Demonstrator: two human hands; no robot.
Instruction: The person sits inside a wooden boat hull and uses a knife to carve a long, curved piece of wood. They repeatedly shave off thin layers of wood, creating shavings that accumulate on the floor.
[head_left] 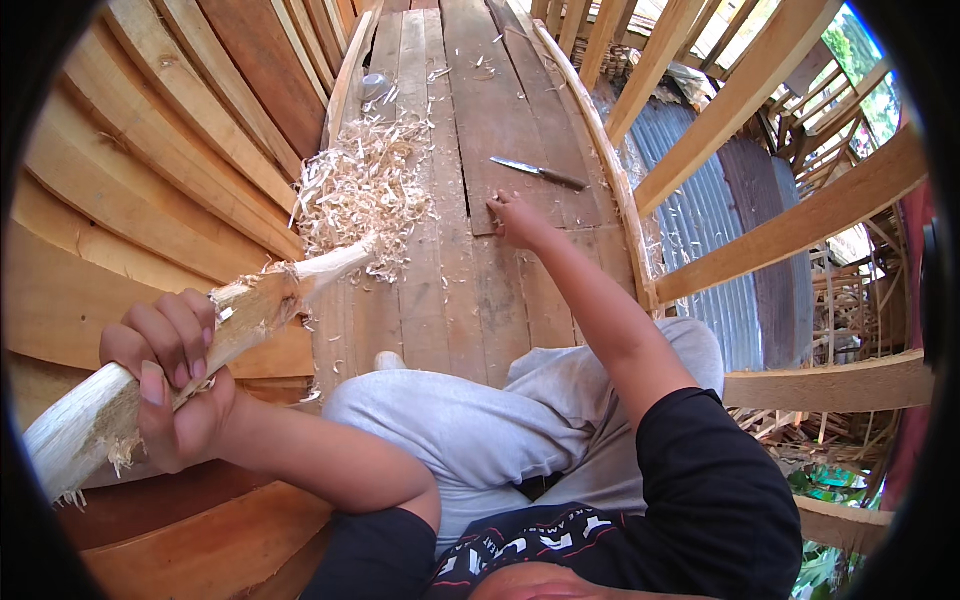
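Observation:
My left hand (175, 375) is wrapped round a peeled wooden pole (255, 315), which slants from the lower left toward the pile of shavings. Bark scraps and frayed fibres cling to its pale surface. Out over the plank floor, my right hand (512, 220) is down at the boards, its fingers bent and drawn together. Whatever those fingertips hold, if anything, is too small to make out. A knife (540, 172) with a dark handle lies flat just beyond that hand, apart from it, its blade pointing left.
A heap of curled wood shavings (365, 185) lies against the left plank wall (150, 150). Behind it sits a small clear container (375, 88). Wooden slats (680, 150) form an open railing on the right, with corrugated metal sheeting (700, 230) outside. My crossed legs (450, 410) are in front.

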